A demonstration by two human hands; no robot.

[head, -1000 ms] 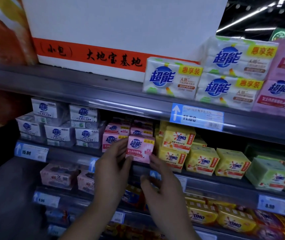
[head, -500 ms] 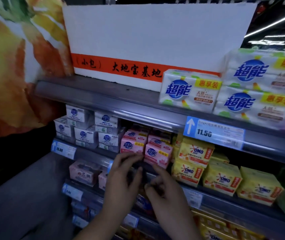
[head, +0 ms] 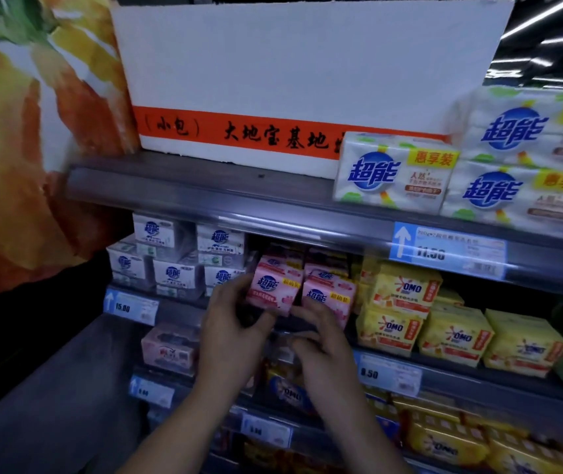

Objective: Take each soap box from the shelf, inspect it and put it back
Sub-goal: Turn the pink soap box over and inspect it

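On the middle shelf (head: 179, 311), between the stacked white soap packs (head: 174, 254) and the yellow OMO packs (head: 406, 295), two pink soap boxes stand side by side at the front edge. The left hand (head: 233, 333) holds the left pink soap box (head: 270, 291): its fingers lie against the box's left side and the thumb reaches under the bottom edge, and the box sits slightly tilted. The right hand (head: 324, 354) is just below the right pink soap box (head: 329, 299) with its fingers bent; one fingertip comes up to the lower edges where the two boxes meet, but I cannot tell whether this hand grips anything. More pink boxes are stacked behind these two. A blue price label (head: 131, 307) marked 15.00 sits on the shelf rim to the left. Above, the top shelf (head: 204, 196) carries a white foam box (head: 290, 80) with an orange band and large white soap packs (head: 392, 172).
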